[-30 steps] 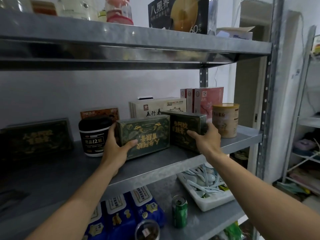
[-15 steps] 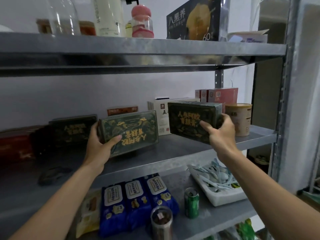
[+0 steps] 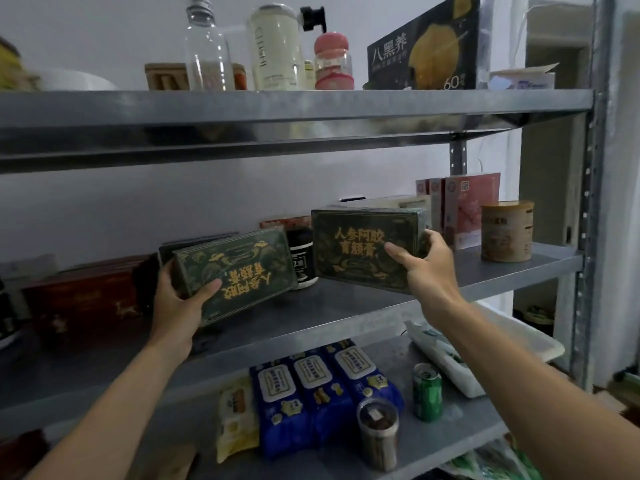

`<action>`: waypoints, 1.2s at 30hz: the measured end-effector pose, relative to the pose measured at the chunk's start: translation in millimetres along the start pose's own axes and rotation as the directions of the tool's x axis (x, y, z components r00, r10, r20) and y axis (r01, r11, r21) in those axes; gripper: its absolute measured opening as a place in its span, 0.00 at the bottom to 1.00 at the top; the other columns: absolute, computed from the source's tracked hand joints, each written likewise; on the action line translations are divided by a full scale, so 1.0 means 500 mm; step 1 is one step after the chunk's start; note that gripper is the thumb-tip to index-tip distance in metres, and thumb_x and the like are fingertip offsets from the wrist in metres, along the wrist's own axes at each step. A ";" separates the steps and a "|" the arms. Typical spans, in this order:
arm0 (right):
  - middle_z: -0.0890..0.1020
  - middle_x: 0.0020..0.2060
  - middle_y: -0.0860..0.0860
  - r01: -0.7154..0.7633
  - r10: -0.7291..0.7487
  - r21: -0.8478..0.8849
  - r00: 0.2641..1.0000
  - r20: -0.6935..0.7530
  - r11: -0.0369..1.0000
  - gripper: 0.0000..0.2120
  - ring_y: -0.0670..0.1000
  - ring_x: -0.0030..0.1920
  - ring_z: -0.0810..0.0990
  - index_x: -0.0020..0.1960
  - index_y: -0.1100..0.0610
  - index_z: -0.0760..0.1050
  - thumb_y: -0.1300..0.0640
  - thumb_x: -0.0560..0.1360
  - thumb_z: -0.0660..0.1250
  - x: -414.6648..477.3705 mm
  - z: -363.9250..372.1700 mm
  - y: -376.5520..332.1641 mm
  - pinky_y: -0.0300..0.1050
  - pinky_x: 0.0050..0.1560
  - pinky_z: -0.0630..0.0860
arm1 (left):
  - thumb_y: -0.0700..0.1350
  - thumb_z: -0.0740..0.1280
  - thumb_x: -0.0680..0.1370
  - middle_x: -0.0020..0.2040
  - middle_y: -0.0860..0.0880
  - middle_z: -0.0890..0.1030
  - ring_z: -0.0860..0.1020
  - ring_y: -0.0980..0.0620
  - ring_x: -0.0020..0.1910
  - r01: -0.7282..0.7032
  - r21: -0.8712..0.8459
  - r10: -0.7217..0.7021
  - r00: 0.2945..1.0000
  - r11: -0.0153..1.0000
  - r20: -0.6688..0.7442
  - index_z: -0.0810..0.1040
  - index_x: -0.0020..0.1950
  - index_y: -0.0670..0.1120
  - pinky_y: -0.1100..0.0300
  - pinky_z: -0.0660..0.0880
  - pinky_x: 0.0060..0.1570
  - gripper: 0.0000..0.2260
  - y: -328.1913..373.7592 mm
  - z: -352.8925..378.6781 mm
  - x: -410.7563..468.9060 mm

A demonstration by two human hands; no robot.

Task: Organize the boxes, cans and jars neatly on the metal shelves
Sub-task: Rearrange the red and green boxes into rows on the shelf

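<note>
Two dark green boxes with gold lettering are held above the middle metal shelf (image 3: 346, 306). My left hand (image 3: 180, 296) grips the left green box (image 3: 239, 271) by its left end; its lettering reads upside down and the box tilts. My right hand (image 3: 426, 268) grips the right green box (image 3: 363, 247) at its lower right corner, lettering upright. Between and behind them stands a black jar (image 3: 303, 258) with a white label. Another green box (image 3: 194, 242) lies behind the left one, mostly hidden.
A tan can (image 3: 507, 230), red boxes (image 3: 464, 206) and a white box (image 3: 391, 202) stand at the right; a dark red box (image 3: 83, 299) at the left. Bottles, jars and a black box (image 3: 422, 46) fill the top shelf. Blue packets (image 3: 322, 386), a green can (image 3: 427, 391), a white tray (image 3: 519, 344) sit below.
Both hands have lifted the green boxes off the shelf and moved them apart, the left box leftward and tilted, the right box up. The view has shifted up and left.
</note>
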State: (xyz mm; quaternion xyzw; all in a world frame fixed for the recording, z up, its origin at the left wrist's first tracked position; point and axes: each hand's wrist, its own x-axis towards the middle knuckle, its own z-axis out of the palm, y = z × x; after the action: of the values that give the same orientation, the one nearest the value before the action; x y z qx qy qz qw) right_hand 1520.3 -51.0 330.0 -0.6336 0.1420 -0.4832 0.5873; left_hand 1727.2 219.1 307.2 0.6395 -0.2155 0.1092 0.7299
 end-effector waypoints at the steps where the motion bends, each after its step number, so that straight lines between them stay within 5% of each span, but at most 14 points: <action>1: 0.80 0.52 0.50 -0.007 0.007 0.009 1.000 0.008 1.000 0.16 0.51 0.53 0.81 0.59 0.53 0.71 0.57 0.74 0.72 -0.013 0.022 0.001 0.51 0.51 0.82 | 0.41 0.74 0.73 0.61 0.52 0.75 0.74 0.50 0.62 0.002 0.028 -0.002 1.000 1.000 0.003 0.64 0.72 0.55 0.49 0.72 0.62 0.32 -0.004 -0.028 0.007; 10: 0.82 0.53 0.52 -0.090 0.088 0.023 0.991 0.098 0.996 0.20 0.50 0.53 0.82 0.61 0.54 0.71 0.56 0.73 0.74 -0.091 0.224 0.039 0.52 0.54 0.81 | 0.43 0.76 0.70 0.67 0.52 0.73 0.72 0.49 0.65 0.041 0.105 -0.040 0.999 0.994 -0.017 0.62 0.73 0.59 0.44 0.71 0.64 0.36 -0.041 -0.235 0.080; 15: 0.81 0.51 0.49 -0.129 0.117 0.060 0.978 0.175 0.990 0.17 0.48 0.51 0.82 0.59 0.51 0.70 0.57 0.74 0.72 -0.101 0.311 0.066 0.42 0.44 0.80 | 0.46 0.76 0.70 0.72 0.51 0.68 0.67 0.48 0.70 0.065 0.156 -0.057 0.997 0.986 -0.052 0.59 0.74 0.59 0.44 0.67 0.67 0.38 -0.053 -0.302 0.102; 19: 0.80 0.53 0.50 -0.142 0.130 0.043 0.969 0.211 0.989 0.18 0.50 0.53 0.81 0.60 0.51 0.69 0.57 0.74 0.72 -0.081 0.359 0.091 0.51 0.53 0.81 | 0.43 0.74 0.72 0.69 0.53 0.69 0.68 0.52 0.65 0.072 0.131 -0.065 0.996 0.989 -0.059 0.59 0.76 0.56 0.53 0.67 0.63 0.37 -0.056 -0.340 0.113; 24: 0.79 0.52 0.49 -0.118 0.104 0.030 0.951 0.290 0.993 0.19 0.45 0.51 0.80 0.63 0.54 0.66 0.60 0.76 0.70 -0.051 0.398 0.119 0.41 0.48 0.80 | 0.43 0.76 0.68 0.72 0.51 0.68 0.67 0.48 0.70 0.143 0.087 -0.140 0.989 0.986 -0.041 0.59 0.77 0.56 0.50 0.67 0.67 0.41 -0.058 -0.391 0.132; 28: 0.79 0.56 0.49 -0.091 0.097 -0.035 0.939 0.329 0.995 0.21 0.49 0.56 0.79 0.66 0.54 0.67 0.59 0.76 0.70 -0.020 0.425 0.148 0.50 0.59 0.77 | 0.46 0.76 0.63 0.72 0.51 0.69 0.68 0.48 0.70 0.190 0.040 -0.189 0.982 0.981 -0.013 0.59 0.76 0.57 0.47 0.66 0.69 0.45 -0.065 -0.409 0.138; 36: 0.78 0.61 0.51 -0.033 0.075 -0.110 0.915 0.396 0.993 0.25 0.53 0.61 0.77 0.71 0.54 0.68 0.55 0.76 0.70 0.021 0.490 0.175 0.57 0.64 0.74 | 0.44 0.75 0.63 0.68 0.51 0.73 0.72 0.50 0.66 0.166 -0.008 -0.167 0.986 0.986 -0.018 0.63 0.76 0.56 0.51 0.70 0.65 0.43 -0.063 -0.402 0.128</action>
State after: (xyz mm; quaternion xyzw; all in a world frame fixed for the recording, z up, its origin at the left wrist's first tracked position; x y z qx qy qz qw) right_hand 1750.1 66.3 295.8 -0.7437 0.0610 -0.3195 0.5841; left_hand 1832.6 403.6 290.7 0.6518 -0.1549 0.0532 0.7405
